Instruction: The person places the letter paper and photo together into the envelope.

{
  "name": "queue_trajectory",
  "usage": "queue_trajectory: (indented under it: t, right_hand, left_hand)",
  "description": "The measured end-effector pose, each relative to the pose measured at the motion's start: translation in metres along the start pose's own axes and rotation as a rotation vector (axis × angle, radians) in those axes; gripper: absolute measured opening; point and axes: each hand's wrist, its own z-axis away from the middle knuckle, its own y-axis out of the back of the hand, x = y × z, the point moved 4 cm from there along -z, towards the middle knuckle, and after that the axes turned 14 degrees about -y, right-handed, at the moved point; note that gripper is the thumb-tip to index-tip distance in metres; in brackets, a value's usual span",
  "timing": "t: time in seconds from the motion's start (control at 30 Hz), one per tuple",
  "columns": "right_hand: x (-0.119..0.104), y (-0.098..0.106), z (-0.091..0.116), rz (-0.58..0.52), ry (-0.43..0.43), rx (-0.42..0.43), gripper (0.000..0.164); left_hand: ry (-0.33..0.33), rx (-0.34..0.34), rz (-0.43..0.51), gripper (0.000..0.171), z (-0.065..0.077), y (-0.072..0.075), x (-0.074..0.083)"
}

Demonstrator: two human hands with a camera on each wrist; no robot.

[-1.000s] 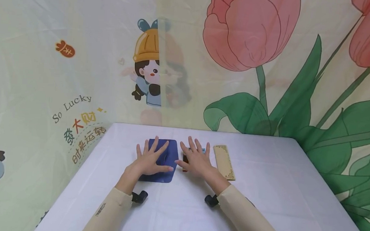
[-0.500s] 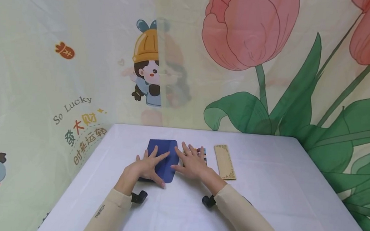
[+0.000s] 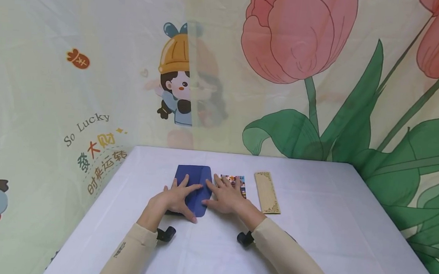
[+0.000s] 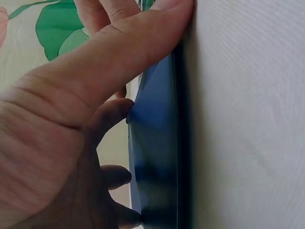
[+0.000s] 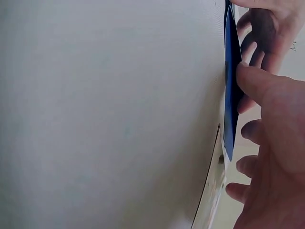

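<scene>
A dark blue envelope (image 3: 191,172) lies on the white table with its creased flap on the right side. My left hand (image 3: 177,200) rests spread over it, the fingertips on its surface and the thumb (image 4: 164,21) at the near edge. Beside it, my right hand (image 3: 227,197) has straight, spread fingers, with index finger and thumb at the flap's right edge. In the right wrist view that thumb (image 5: 252,78) touches the blue flap (image 5: 230,109), which stands slightly raised. Partly hidden under my right fingers is a colourful printed card (image 3: 243,189).
A beige wood-like strip (image 3: 267,193) with ornate corner patterns lies right of the card. Behind the white table (image 3: 312,228) hangs a cloth backdrop (image 3: 224,69) with tulips and cartoon prints. Black wrist cameras (image 3: 166,234) sit below both wrists.
My right hand has moved left, off part of the card and onto the envelope's flap edge. My left hand has lowered, its thumb shifting to the envelope's near edge.
</scene>
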Motion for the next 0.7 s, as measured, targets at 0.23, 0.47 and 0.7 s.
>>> queue_trajectory:
  t: [0.23, 0.47, 0.7]
  right_hand:
    - [-0.0009, -0.0034, 0.0013, 0.028, 0.022, -0.030, 0.078]
    - [-0.0036, -0.0032, 0.0010, 0.030, 0.024, -0.041, 0.080]
    - [-0.0053, -0.0024, 0.0016, 0.038, 0.034, -0.037, 0.080]
  left_hand:
    - [-0.003, 0.002, 0.008, 0.115, -0.0003, 0.0020, 0.0003]
    - [-0.020, 0.019, 0.040, 0.104, 0.0006, 0.0031, -0.0019]
    - [-0.042, 0.050, 0.081, 0.090, 0.0024, 0.0054, -0.0046]
